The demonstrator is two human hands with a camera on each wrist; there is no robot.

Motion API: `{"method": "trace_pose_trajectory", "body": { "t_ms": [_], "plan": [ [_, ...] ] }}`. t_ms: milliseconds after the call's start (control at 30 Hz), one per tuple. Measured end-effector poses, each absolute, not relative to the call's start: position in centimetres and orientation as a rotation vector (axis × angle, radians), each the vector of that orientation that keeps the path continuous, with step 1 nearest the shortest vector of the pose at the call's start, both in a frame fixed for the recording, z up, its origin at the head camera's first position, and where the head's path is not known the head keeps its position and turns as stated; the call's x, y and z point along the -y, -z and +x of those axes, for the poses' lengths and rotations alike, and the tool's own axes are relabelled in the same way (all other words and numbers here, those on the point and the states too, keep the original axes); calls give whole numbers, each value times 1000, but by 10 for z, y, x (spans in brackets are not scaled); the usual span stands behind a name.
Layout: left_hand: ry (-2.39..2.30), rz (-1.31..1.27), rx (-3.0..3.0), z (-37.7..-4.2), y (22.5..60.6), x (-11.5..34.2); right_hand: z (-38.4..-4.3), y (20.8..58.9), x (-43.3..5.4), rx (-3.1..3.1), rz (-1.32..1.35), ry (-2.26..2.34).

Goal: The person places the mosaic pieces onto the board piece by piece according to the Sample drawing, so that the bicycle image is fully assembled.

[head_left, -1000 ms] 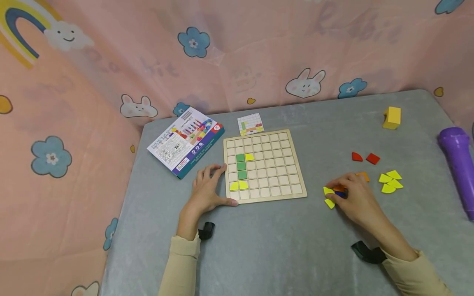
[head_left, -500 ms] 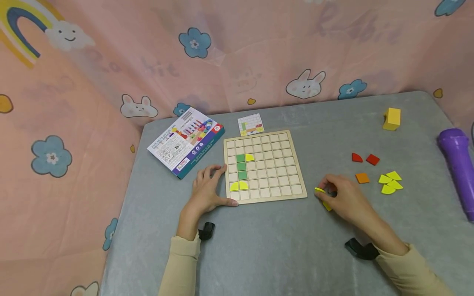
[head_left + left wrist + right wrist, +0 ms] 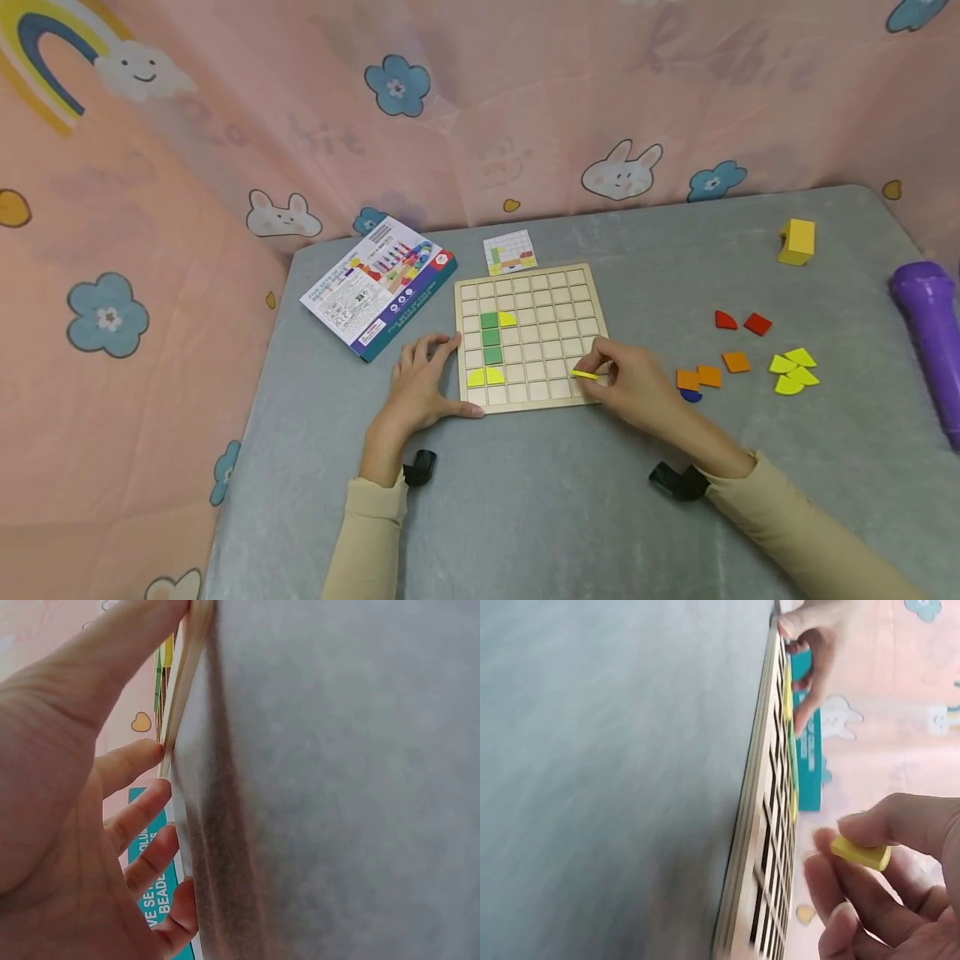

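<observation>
In the head view, my left hand (image 3: pixel 427 383) spans the near left corner of a wooden grid board (image 3: pixel 533 352). Its thumb and index fingertip touch the edges, and the other fingers are relaxed. Green square tiles (image 3: pixel 491 337) and yellow rounded tiles (image 3: pixel 495 377) sit in some cells. Over the board's near right part, my right hand (image 3: pixel 633 387) pinches a yellow tile (image 3: pixel 585 374) between thumb and fingers. The right wrist view shows this yellow tile (image 3: pixel 861 853) held above the grid; whether a second lies behind it, I cannot tell.
Right of the board lie orange squares (image 3: pixel 708 377), a partly covered blue piece (image 3: pixel 692 397), red pieces (image 3: pixel 757 324) and several yellow tiles (image 3: pixel 789 385). A patterned card (image 3: pixel 510 252) and a box (image 3: pixel 378 287) stand behind. Farther right are a yellow block (image 3: pixel 797 242) and a purple microphone (image 3: pixel 926 342).
My right hand has picked up yellow from the loose pieces and moved left over the board, uncovering orange squares and a blue piece. The left hand has stayed at the corner.
</observation>
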State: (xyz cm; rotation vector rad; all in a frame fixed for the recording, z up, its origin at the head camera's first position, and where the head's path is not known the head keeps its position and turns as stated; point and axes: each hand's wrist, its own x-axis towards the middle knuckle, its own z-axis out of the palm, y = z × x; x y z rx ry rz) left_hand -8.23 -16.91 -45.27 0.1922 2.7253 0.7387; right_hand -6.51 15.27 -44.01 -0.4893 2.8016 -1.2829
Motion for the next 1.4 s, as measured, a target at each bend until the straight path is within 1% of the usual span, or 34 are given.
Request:
{"method": "trace_pose_trajectory", "body": {
  "t_ms": [267, 500, 633, 1000, 1400],
  "plan": [
    [-738, 187, -2724, -82, 452, 168, -78, 444, -118, -2663, -581, 1329],
    [-725, 191, -2731, -81, 451, 167, -85, 448, -87, -2561, -806, 1384],
    [-724, 207, -2746, -81, 451, 168, -86, 447, -70, -2526, -858, 1367],
    [-734, 221, -2732, -82, 451, 169, -90, 449, -39, -2533, -755, 1317],
    [-747, 223, -2745, -81, 452, 169, -88, 453, -30, -2649, -679, 1067]
  ]
}}
